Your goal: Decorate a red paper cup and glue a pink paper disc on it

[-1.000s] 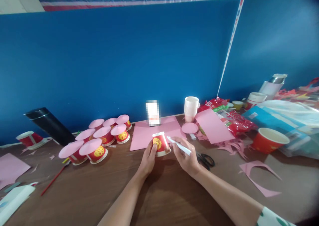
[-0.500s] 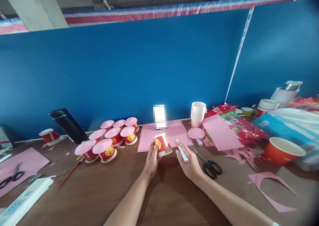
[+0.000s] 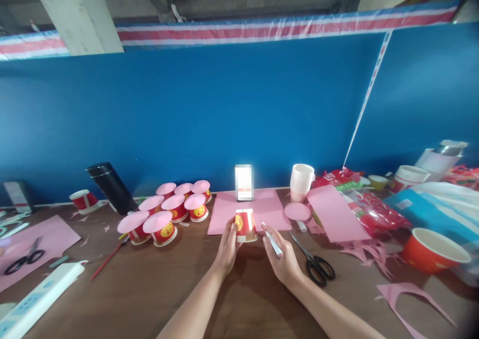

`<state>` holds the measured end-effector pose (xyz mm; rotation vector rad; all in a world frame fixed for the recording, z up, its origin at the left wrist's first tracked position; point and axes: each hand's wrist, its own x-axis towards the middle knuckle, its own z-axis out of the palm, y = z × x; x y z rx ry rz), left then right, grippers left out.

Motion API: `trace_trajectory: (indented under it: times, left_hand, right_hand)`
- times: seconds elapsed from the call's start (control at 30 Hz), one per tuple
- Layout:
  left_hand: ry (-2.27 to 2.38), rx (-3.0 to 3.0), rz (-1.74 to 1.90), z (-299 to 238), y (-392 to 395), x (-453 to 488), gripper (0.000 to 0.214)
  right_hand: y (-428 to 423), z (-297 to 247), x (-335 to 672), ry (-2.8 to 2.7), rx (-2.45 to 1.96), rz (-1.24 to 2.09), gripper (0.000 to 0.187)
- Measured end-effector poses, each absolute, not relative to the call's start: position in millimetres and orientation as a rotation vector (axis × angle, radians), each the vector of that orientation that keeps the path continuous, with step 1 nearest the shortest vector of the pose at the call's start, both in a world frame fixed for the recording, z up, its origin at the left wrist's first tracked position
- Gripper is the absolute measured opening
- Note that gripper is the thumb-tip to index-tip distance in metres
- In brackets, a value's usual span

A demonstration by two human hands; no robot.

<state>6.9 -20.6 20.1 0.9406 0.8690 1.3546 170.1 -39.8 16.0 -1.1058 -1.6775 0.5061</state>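
Observation:
My left hand (image 3: 227, 247) is closed around the side of a red paper cup (image 3: 245, 225) with a gold emblem, which is upside down with its wide rim at the bottom. My right hand (image 3: 283, 259) grips a white glue stick or marker (image 3: 273, 243); its exact kind is unclear. Its tip points toward the cup, with a gap between them. Behind the cup lies a pink paper sheet (image 3: 224, 214). Scissors (image 3: 317, 266) with black handles rest right of my right hand. A pink paper disc (image 3: 297, 211) lies beyond it.
At left stand several upturned red cups (image 3: 164, 232) topped with pink discs, near a black flask (image 3: 112, 187) and a power strip (image 3: 41, 296). At right are stacked white cups (image 3: 301, 182), pink sheet (image 3: 337, 214), paper scraps (image 3: 404, 296) and an orange paper bowl (image 3: 434, 252).
The cup has gone from tilted to nearly upright in my left hand. My right hand still holds the white stick close by. The whole view has shifted slightly.

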Motion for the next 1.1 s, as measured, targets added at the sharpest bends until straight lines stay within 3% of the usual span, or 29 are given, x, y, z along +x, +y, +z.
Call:
trace_trajectory:
  times: [0.37, 0.67, 0.83, 1.1]
  left_hand:
    - [0.910, 1.010, 1.367, 19.6, -21.6, 8.7, 0.033]
    - [0.841, 1.124, 1.391, 19.6, -22.8, 13.1, 0.041]
    - [0.899, 1.321, 1.344, 26.8, -25.0, 16.0, 0.056]
    - [0.902, 1.226, 1.394, 19.5, -20.9, 13.0, 0.057]
  right_hand:
    - [-37.4, 13.6, 172.1, -1.650, -1.131, 0.504, 0.030]
    - [-37.4, 17.1, 172.5, -1.553, -1.010, 0.603, 0.023]
    - [-40.2, 19.9, 172.0, -1.586, -1.008, 0.527, 0.021]
    - [-43.6, 21.6, 172.6, -1.646, -1.017, 0.457, 0.023]
